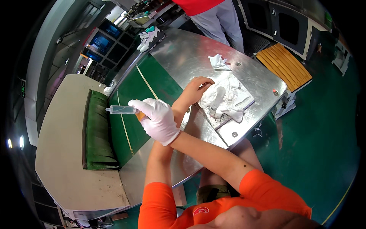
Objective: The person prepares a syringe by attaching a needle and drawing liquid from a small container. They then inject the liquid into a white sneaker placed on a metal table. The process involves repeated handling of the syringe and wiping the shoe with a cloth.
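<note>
My forearms cross, with the right passing over the left. My right hand (157, 120), in a white glove, is closed around a clear syringe-like tube (122, 110) with a narrow tip and an orange end. The tube points left above the green belt. My bare left hand (196, 91) has its fingers curled at the left edge of a crumpled white cloth (234, 91); what lies between its fingertips is hidden. A clear, bottle-like container (218, 98) stands on the cloth. Beneath the cloth lies a speckled flat pad (219, 122).
The metal table (179, 45) carries another crumpled white cloth (219, 62) and a sneaker pair (150, 39) at its far left corner. A green conveyor belt (133, 91) leads to a curtained opening (99, 133). Beyond the table stands a person (219, 19); a slatted wooden seat (284, 66) is at right.
</note>
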`<control>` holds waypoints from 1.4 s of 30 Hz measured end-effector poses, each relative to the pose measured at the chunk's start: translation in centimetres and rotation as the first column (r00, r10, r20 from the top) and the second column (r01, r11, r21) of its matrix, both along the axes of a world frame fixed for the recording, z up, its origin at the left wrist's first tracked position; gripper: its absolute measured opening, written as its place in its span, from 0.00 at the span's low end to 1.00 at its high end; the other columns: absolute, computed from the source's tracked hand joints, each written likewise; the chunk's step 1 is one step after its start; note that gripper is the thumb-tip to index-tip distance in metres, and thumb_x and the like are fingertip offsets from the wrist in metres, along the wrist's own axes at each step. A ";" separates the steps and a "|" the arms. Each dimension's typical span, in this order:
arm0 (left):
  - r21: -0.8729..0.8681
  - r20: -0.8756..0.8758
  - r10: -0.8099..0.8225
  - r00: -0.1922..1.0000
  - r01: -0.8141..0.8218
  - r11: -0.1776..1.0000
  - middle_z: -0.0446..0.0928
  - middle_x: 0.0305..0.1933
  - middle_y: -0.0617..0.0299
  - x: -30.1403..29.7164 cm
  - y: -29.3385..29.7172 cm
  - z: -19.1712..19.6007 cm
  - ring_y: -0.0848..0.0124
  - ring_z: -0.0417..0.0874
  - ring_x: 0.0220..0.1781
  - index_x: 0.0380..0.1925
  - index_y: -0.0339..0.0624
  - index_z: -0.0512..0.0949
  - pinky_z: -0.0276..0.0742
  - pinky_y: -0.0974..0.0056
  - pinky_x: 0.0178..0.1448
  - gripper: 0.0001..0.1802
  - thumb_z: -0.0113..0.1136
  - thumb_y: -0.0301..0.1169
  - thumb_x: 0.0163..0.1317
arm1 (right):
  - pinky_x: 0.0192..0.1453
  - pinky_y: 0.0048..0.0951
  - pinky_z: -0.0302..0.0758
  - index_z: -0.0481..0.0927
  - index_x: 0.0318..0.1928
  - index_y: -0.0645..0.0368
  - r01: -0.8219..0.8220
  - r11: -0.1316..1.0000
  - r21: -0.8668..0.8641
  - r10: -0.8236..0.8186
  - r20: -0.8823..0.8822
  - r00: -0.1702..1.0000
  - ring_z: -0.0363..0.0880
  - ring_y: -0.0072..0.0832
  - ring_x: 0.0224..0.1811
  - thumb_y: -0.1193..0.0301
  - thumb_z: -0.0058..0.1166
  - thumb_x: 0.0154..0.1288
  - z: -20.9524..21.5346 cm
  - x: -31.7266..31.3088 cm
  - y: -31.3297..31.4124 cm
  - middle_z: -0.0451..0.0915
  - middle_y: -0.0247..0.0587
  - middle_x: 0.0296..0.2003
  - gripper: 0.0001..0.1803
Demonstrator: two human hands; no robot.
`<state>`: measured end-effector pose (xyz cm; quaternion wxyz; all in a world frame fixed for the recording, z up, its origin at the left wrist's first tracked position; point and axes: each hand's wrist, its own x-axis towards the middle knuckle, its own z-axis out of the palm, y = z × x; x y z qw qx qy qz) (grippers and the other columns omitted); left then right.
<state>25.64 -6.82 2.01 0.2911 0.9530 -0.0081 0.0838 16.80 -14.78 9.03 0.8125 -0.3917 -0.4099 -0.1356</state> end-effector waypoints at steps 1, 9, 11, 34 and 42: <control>-0.024 -0.016 0.022 1.000 -0.022 0.999 0.79 0.47 0.58 -0.6 0.3 0.1 0.62 0.78 0.52 0.48 0.44 0.81 0.77 0.62 0.54 0.14 0.58 0.22 0.62 | 0.33 0.34 0.75 0.81 0.47 0.51 -0.022 1.000 -0.003 0.022 -0.004 1.000 0.80 0.35 0.28 0.87 0.56 0.46 0.3 -0.6 -0.2 0.80 0.34 0.28 0.26; 0.076 -0.064 0.090 0.994 -0.085 0.994 0.78 0.43 0.58 -0.9 0.2 -0.1 0.63 0.80 0.43 0.45 0.42 0.80 0.77 0.64 0.45 0.12 0.61 0.24 0.61 | 0.32 0.34 0.76 0.81 0.47 0.51 0.002 0.999 -0.049 -0.001 0.018 1.000 0.80 0.35 0.28 0.86 0.55 0.47 -0.2 -0.2 0.2 0.80 0.35 0.28 0.25; 0.053 -0.019 0.073 0.997 -0.072 0.996 0.78 0.42 0.57 -1.0 0.2 -0.4 0.62 0.80 0.41 0.45 0.42 0.81 0.77 0.63 0.43 0.12 0.61 0.23 0.60 | 0.32 0.34 0.76 0.81 0.47 0.51 -0.005 0.999 -0.045 0.006 0.011 1.000 0.80 0.36 0.28 0.86 0.55 0.47 -0.2 -0.4 0.2 0.80 0.35 0.28 0.24; 0.490 0.152 -0.137 0.979 0.046 0.871 0.80 0.42 0.57 1.0 0.2 -0.3 0.57 0.77 0.49 0.41 0.42 0.73 0.70 0.56 0.52 0.06 0.55 0.26 0.65 | 0.36 0.34 0.75 0.80 0.49 0.51 -0.044 0.997 -0.063 0.042 -0.028 0.999 0.80 0.38 0.32 0.85 0.57 0.46 -0.4 -0.4 0.4 0.82 0.35 0.33 0.27; 0.486 0.194 -0.146 0.970 0.035 0.873 0.79 0.39 0.57 1.1 -0.9 0.3 0.57 0.79 0.47 0.39 0.43 0.74 0.71 0.56 0.52 0.07 0.55 0.23 0.60 | 0.37 0.37 0.77 0.80 0.49 0.51 -0.039 0.995 -0.093 0.037 -0.017 0.999 0.81 0.40 0.33 0.84 0.57 0.49 -0.8 0.0 0.9 0.81 0.38 0.33 0.24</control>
